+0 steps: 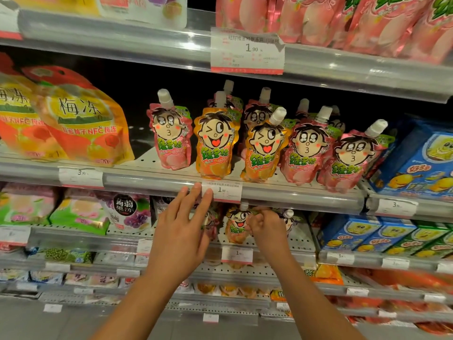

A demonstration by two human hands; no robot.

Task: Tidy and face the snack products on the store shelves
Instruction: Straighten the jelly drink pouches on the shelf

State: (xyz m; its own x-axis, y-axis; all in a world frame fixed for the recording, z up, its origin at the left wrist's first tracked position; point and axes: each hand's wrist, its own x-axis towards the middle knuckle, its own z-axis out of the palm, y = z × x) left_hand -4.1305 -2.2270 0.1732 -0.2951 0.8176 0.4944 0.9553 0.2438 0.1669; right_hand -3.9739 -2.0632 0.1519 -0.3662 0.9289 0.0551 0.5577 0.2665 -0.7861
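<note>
Touching price tag (221, 191), left hand (182, 231) fingers straight; right hand (266, 227) grip curled (contents unclear) beside orange pouch (236, 227).

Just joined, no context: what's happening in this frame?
A person is facing spouted jelly pouches on store shelves. The left hand reaches up with straight fingers touching the shelf rail by the price tag. The right hand pinches an orange pouch on the shelf below. Five pouches front the row above.

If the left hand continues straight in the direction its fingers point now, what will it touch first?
Probably the price tag on the shelf rail: the left hand points up with straight fingers, the tips already at the tag's left edge. Depth is unclear, so contact may already exist.
</note>
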